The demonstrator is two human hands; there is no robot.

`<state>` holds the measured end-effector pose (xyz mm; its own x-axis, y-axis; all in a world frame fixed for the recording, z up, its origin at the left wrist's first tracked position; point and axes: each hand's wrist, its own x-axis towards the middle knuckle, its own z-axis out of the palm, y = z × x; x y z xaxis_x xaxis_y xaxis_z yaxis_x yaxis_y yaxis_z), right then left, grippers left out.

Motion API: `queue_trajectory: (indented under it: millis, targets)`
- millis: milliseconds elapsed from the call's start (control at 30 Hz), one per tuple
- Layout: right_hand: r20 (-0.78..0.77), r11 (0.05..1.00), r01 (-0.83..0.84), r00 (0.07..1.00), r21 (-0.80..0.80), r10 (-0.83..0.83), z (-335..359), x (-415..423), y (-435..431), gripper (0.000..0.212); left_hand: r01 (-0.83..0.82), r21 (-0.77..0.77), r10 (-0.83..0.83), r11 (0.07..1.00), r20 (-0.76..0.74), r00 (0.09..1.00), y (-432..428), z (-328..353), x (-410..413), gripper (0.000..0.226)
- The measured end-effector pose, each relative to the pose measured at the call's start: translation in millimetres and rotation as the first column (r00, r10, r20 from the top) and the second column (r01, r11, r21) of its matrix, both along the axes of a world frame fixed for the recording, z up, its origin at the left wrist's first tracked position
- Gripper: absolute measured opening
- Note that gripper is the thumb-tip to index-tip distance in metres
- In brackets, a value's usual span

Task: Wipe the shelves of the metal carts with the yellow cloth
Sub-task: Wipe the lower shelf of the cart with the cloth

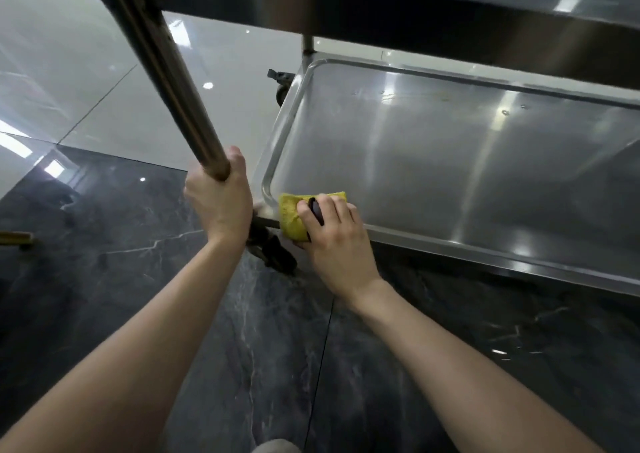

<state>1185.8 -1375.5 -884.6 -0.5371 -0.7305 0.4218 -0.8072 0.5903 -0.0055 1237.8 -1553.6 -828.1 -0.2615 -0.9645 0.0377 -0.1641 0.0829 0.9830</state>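
A folded yellow cloth (290, 216) lies over the near left corner of the metal cart's lower shelf (450, 162). My right hand (334, 241) grips the cloth, thumb on top and fingers curled over it, pressing it against the shelf's front rim. My left hand (220, 198) is wrapped around the cart's upright corner post (162, 68), just left of the cloth. The cart's upper shelf (450, 9) hangs over the lower one at the top of the view.
Two black caster wheels show, one under the near corner (273, 252) and one at the far left corner (282, 87). The floor is dark marble tile (104, 245) close by and pale glossy tile (69, 54) beyond. A small brass-coloured object (15, 237) sits at the left edge.
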Motion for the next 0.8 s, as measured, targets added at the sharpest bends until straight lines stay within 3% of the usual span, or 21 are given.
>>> queue_trajectory:
  millis: [100,133,200,233,300,367,400,467,567,700,800]
  targets:
    - [0.003,1.000,0.027,1.000,-0.004,-0.027,-1.9,-15.6,59.5,0.054,-0.084,-0.005,0.084,0.996,0.176,0.981,48.4,-29.2,27.2,0.052]
    - [0.014,0.999,0.032,0.999,0.003,-0.032,-2.1,-21.6,83.7,0.055,-0.023,-0.022,0.027,0.999,0.205,0.978,73.7,-37.9,36.0,0.051]
    - [0.045,0.999,0.041,0.998,0.017,-0.042,0.2,-35.7,132.0,0.056,0.255,-0.112,-0.218,0.960,0.269,0.938,122.5,-48.4,41.4,0.042]
    - [0.059,0.999,0.047,0.997,0.019,-0.048,1.2,-43.2,156.0,0.057,0.447,-0.178,-0.375,0.877,0.327,0.867,142.6,-51.2,36.9,0.036]
    - [0.083,0.996,0.079,0.993,0.035,-0.081,2.1,-58.6,207.3,0.059,0.789,-0.283,-0.636,0.546,0.473,0.610,174.9,-44.7,16.3,0.029]
    - [0.085,0.990,0.123,0.988,0.064,-0.128,2.9,-74.0,267.9,0.060,0.918,-0.368,-0.667,0.150,0.647,0.369,195.7,-32.1,-11.6,0.026]
    - [0.085,0.985,0.153,0.984,0.077,-0.159,4.4,-81.5,301.6,0.061,0.934,-0.358,-0.637,0.003,0.719,0.278,204.2,-23.5,-25.2,0.026]
    - [0.087,0.965,0.239,0.964,0.110,-0.249,9.6,-93.6,364.1,0.060,0.963,-0.223,-0.567,-0.150,0.817,0.101,216.2,-7.2,-47.3,0.023]
    - [0.074,0.908,0.344,0.926,0.238,-0.370,19.7,-104.7,412.7,0.059,0.974,0.017,-0.442,-0.227,0.889,-0.119,222.7,14.5,-66.3,0.021]
    - [0.080,0.896,0.310,0.933,0.317,-0.352,38.3,-99.6,391.6,0.049,0.926,0.247,-0.167,-0.285,0.939,-0.302,204.9,49.1,-70.7,0.027]
    - [0.160,0.945,0.071,0.979,0.319,-0.128,59.8,-86.9,337.0,0.048,0.892,0.415,-0.056,-0.177,0.901,-0.430,176.4,87.7,-57.0,0.043]
